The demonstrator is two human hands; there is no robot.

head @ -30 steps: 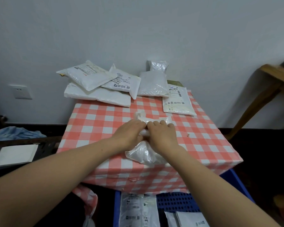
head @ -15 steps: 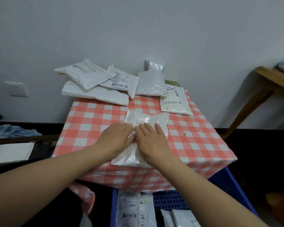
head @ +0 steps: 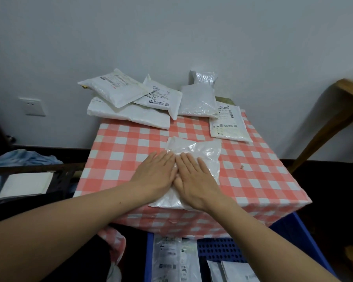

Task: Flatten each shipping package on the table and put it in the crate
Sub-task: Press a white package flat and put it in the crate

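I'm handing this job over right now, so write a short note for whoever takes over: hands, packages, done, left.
Left hand and right hand: both open and flat, side by side, pressing the clear package onto the table near its front edge.
Done: a few flattened packages lie in the blue crate below the table's front.
Left: finish this one, crate it, then do the remaining packages at the table's far edge.

Shipping labels with barcodes show on a flat white package point(head: 228, 123), a stacked package point(head: 159, 96) and crate packages point(head: 169, 259) in the blue crate point(head: 218, 249). All print is too small or blurred to read.
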